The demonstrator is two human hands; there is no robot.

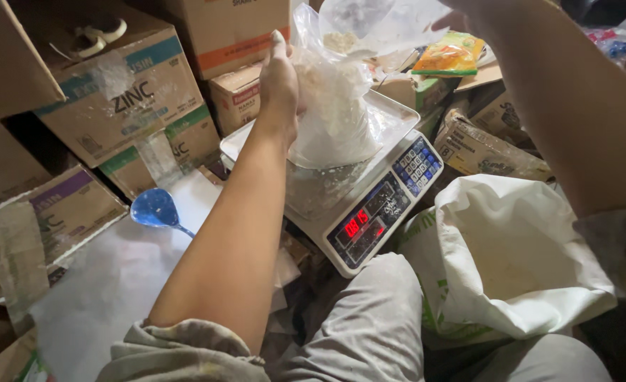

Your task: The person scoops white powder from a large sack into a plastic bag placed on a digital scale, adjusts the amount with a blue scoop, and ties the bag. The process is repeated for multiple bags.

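A clear plastic bag (337,106) part-filled with white powder stands on the metal pan of a digital weighing scale (369,212) with a red display. My left hand (279,85) presses flat against the bag's left side. My right hand (461,13) is raised at the top edge of the view, largely cut off, pinching the bag's open top and holding it up. My right forearm crosses the upper right.
A blue plastic scoop (156,209) lies on white sheeting at the left. A large open white sack (518,262) sits at the right by my knee. Stacked cardboard boxes (125,92) crowd the left and back. A yellow packet (449,56) lies behind the scale.
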